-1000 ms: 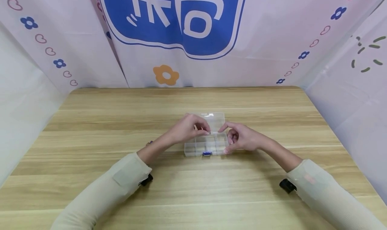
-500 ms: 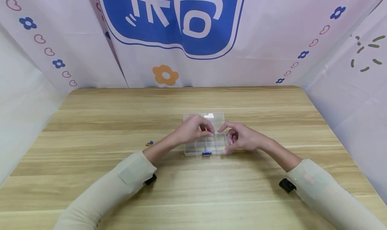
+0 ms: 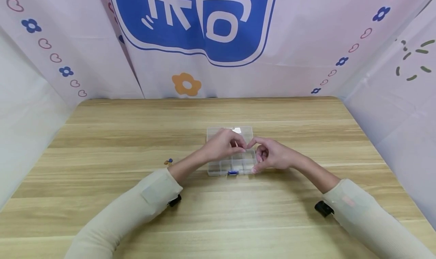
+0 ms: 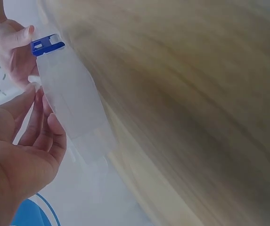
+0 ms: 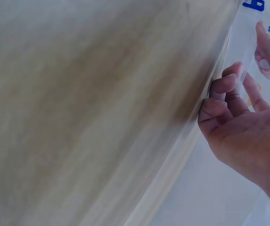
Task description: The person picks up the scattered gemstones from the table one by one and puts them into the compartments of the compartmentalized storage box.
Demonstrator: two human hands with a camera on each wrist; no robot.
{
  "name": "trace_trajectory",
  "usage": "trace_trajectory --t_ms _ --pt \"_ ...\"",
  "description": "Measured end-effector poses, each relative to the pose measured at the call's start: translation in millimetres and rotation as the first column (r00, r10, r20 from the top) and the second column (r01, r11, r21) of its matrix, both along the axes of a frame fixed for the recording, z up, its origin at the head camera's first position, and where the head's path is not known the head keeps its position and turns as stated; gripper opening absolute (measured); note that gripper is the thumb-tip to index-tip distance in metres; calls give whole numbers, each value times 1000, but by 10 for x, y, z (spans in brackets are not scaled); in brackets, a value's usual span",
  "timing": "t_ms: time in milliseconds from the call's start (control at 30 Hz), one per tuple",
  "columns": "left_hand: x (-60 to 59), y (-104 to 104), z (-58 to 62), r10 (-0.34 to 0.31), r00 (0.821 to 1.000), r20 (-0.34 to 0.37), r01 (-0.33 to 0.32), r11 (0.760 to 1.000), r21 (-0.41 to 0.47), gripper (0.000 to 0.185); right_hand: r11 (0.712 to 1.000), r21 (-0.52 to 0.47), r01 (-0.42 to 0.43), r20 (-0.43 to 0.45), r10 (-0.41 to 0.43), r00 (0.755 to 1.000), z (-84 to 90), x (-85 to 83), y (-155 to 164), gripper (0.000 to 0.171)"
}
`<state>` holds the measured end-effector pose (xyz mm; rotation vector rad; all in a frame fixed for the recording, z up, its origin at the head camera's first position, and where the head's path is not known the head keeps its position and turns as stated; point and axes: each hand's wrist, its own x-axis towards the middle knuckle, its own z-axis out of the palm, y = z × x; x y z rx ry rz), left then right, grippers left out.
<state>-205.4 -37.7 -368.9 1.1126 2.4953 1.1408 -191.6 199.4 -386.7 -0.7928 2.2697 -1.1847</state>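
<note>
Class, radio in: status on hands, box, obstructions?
Left hand over clear box, pinching what looks like a small pale piece. Right hand holds box's right end. Lid open. Tiny coloured bits left, out of the way.

On the worktop (image 3: 238, 213), a compartment box (image 3: 226, 165) is lying right of some small pieces (image 3: 168, 161), its lid (image 3: 246, 136) extending behind. The left hand (image 3: 223, 145) is hovering over the far part; the right hand (image 3: 275, 154) is touching the right end.
</note>
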Motion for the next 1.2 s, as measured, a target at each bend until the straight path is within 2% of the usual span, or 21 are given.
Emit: trace_trajectory --t_ms 233,400,800,1067,1200 --pt "-6 80 -14 27 999 28 -26 1000 -17 6 1000 0 -1 1 1 1000 4 -6 -4 55" --pt "-5 110 -11 25 1000 18 -25 1000 -16 5 1000 12 4 6 -4 1000 13 -6 -7 54" --pt "6 152 11 33 998 49 -31 999 -40 5 1000 15 6 12 -6 1000 21 -1 -11 52" --pt "0 110 41 48 998 41 -45 997 -58 7 1000 3 3 13 -4 1000 16 6 -10 55" --pt "-5 39 82 65 996 58 -61 997 -56 6 1000 -7 -1 3 1 1000 12 5 -11 58"
